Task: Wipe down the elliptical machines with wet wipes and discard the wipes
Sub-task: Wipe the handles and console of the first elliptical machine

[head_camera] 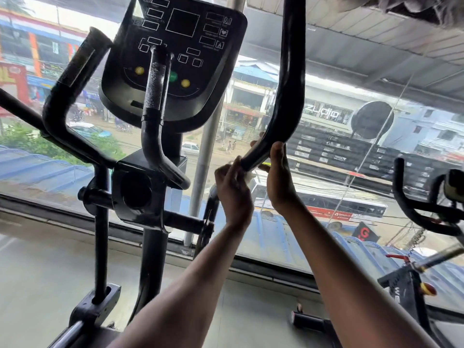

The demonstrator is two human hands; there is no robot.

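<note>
Two hands meet on the long handle bar (286, 79), which runs up and away. The left hand (232, 187) pinches a white wipe (251, 175) under it. The right hand (278, 177) curls around the bar just above.

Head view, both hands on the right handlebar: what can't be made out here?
- Wipe: only a white scrap shows between the hands; the left hand covers the rest.
- Right hand: its fingertips are hidden behind the handlebar.
- Handlebar top: cut off by the upper edge.
- Console labels: too small to read.
</note>
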